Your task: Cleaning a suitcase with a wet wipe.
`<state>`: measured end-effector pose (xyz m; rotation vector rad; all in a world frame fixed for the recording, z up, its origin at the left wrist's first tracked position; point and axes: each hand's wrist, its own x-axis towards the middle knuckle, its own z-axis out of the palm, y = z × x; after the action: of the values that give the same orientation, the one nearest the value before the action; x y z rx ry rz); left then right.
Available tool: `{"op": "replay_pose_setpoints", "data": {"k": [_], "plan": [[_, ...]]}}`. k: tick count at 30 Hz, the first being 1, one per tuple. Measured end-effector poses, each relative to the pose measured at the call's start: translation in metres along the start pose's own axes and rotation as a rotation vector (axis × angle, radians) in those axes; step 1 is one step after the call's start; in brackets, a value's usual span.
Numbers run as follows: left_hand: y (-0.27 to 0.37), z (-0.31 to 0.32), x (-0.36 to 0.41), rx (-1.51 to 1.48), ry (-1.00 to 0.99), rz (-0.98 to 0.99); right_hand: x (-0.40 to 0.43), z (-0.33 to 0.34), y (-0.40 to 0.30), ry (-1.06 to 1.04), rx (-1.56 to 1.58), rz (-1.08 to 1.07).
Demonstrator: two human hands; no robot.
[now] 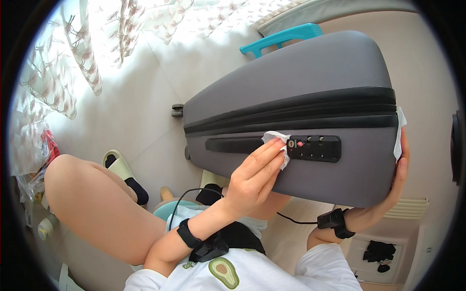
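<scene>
A grey hard-shell suitcase (291, 78) stands before me, its wheels (177, 110) at the far end. My left hand (255, 174) presses a white wipe (275, 136) against its side with fingers together. The wipe lies between the black side handle (233, 144) and the black combination lock panel (320, 148). My right hand (398, 178) curves around the near end of the suitcase. Another white wipe (399, 134) sticks out between those fingers and the shell. A black zip band (291, 109) runs along the suitcase.
Behind the suitcase is a turquoise plastic frame (284, 36). Patterned sheer curtains (83, 51) hang at the upper left, above the tiled floor (145, 94). A plastic bag (27, 178) stands at the far left. Under me is a turquoise stool (169, 209), and black cables run near my wrists.
</scene>
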<state>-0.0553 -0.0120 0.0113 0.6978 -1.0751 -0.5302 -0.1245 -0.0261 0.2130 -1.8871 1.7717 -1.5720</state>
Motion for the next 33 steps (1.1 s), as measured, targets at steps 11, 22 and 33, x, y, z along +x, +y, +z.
{"op": "replay_pose_setpoints", "data": {"k": [11, 22, 33], "plan": [[-0.058, -0.037, -0.032, 0.122, -0.018, -0.010, 0.025, -0.021, 0.010, -0.192, -0.141, -0.095], [-0.039, -0.035, 0.000, -0.160, 0.187, -0.369, 0.039, -0.024, 0.009, -0.233, -0.157, -0.065], [-0.025, -0.005, 0.022, 0.031, 0.050, 0.080, 0.038, -0.022, 0.011, -0.241, -0.187, -0.080]]}}
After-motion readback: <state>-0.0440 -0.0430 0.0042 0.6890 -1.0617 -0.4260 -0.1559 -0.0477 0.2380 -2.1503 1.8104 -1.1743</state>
